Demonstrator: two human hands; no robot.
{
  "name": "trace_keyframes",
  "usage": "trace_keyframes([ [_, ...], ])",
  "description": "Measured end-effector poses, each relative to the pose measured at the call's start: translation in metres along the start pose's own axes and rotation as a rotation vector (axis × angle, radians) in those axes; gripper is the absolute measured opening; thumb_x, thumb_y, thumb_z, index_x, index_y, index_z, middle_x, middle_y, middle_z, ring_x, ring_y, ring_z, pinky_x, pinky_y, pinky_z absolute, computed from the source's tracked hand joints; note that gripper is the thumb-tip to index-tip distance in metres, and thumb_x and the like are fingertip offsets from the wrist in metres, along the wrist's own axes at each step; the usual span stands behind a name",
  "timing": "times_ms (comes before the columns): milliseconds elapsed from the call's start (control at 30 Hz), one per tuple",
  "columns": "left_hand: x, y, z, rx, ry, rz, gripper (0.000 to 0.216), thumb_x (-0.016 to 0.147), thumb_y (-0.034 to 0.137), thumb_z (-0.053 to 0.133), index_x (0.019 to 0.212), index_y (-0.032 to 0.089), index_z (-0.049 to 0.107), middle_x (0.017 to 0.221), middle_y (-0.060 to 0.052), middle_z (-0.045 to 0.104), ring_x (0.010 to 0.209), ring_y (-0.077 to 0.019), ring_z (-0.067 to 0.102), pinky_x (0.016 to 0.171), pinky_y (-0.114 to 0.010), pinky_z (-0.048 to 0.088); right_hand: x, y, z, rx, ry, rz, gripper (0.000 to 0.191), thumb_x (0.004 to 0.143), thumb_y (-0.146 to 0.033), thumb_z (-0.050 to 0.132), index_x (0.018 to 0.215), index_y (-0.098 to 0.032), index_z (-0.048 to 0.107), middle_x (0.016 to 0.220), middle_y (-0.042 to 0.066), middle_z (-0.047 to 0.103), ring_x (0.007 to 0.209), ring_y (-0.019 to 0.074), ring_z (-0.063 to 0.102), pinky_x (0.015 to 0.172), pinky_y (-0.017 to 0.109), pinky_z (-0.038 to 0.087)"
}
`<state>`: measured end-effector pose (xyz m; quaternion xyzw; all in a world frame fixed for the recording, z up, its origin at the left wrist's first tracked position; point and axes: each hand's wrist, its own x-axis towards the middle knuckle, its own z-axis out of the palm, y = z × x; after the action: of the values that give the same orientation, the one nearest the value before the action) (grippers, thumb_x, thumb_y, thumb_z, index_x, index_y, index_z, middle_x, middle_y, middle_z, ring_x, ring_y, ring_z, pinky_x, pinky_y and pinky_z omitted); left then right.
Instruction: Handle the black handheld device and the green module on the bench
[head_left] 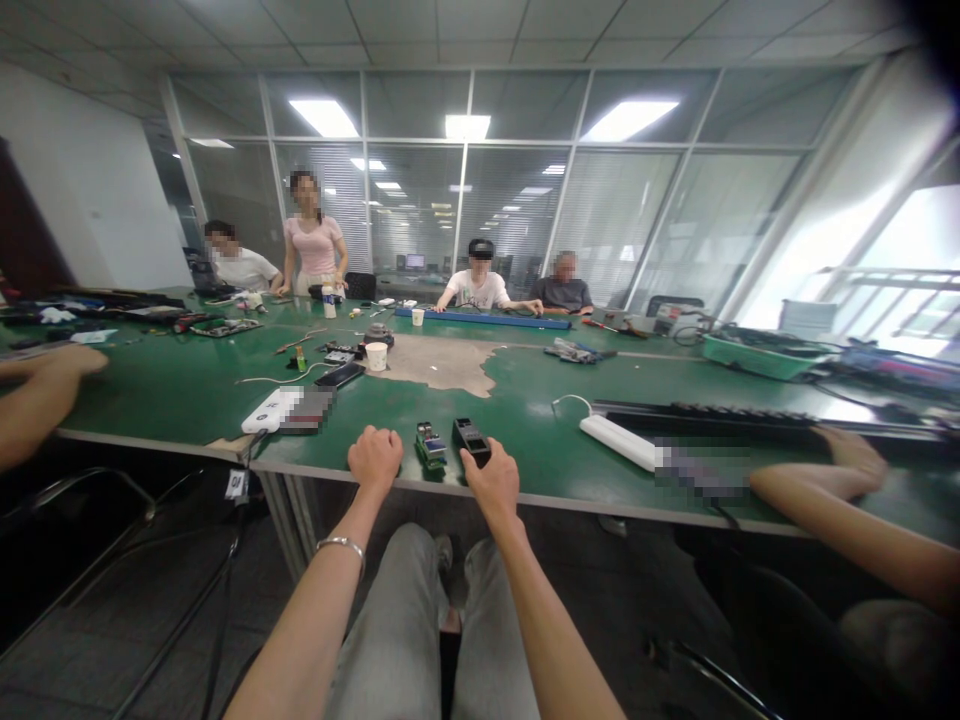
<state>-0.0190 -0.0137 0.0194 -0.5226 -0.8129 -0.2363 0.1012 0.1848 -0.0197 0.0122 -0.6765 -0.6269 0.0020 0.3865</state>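
Observation:
My right hand (495,480) grips a black plastic housing (471,438) with rectangular openings, thumb along its near left side, at the table's front edge. Just left of the housing lies a green circuit board (430,450) with silver and dark parts on it; neither hand touches it. My left hand (375,458) rests on the green tabletop as a closed fist, left of the board. Its fingers are curled under, so whatever may be in them is hidden.
A white power strip (270,410) lies at left, another white strip (621,442) at right. Paper cups (376,356) and loose parts stand beyond. Neighbours' arms (817,475) reach in from both sides. Other people sit or stand across the table. A green basket (757,357) is at far right.

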Motion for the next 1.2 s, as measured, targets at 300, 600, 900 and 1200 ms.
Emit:
trace_keyframes([
  [300,0.000,0.000,0.001,-0.002,-0.013,0.002,0.049,0.093,0.044,0.034,0.096,0.019,0.075,0.099,-0.012,0.063,0.087,-0.0206,0.059,0.073,-0.029,0.038,0.001,0.002,-0.004,-0.041,-0.013,-0.003,0.071,0.082,-0.054,0.058,0.133,-0.006,0.049,0.117,0.019,0.063,0.109,0.0295,0.056,0.091,0.033,0.038],
  [600,0.000,-0.002,0.003,0.006,0.011,0.007,0.048,0.093,0.043,0.033,0.095,0.019,0.075,0.098,-0.012,0.062,0.085,-0.0209,0.059,0.073,-0.030,0.039,-0.001,0.000,-0.006,-0.080,-0.044,0.015,0.052,0.086,-0.051,0.055,0.122,-0.013,0.058,0.107,0.013,0.068,0.099,0.0268,0.060,0.082,0.031,0.040],
  [900,-0.001,0.000,-0.002,0.012,-0.007,-0.006,0.048,0.094,0.043,0.034,0.096,0.019,0.075,0.099,-0.012,0.063,0.087,-0.0203,0.059,0.075,-0.029,0.040,0.006,-0.022,-0.019,0.157,0.007,0.030,0.045,0.085,-0.054,0.052,0.110,-0.019,0.066,0.093,0.008,0.070,0.088,0.0224,0.064,0.075,0.028,0.042],
  [1200,0.000,-0.003,0.000,0.003,0.004,0.004,0.049,0.094,0.043,0.032,0.095,0.018,0.075,0.098,-0.012,0.062,0.086,-0.0206,0.059,0.073,-0.030,0.039,0.009,-0.064,-0.019,0.188,-0.039,-0.015,0.042,0.083,-0.056,0.054,0.103,-0.022,0.068,0.090,0.007,0.071,0.086,0.0210,0.065,0.073,0.027,0.043],
])
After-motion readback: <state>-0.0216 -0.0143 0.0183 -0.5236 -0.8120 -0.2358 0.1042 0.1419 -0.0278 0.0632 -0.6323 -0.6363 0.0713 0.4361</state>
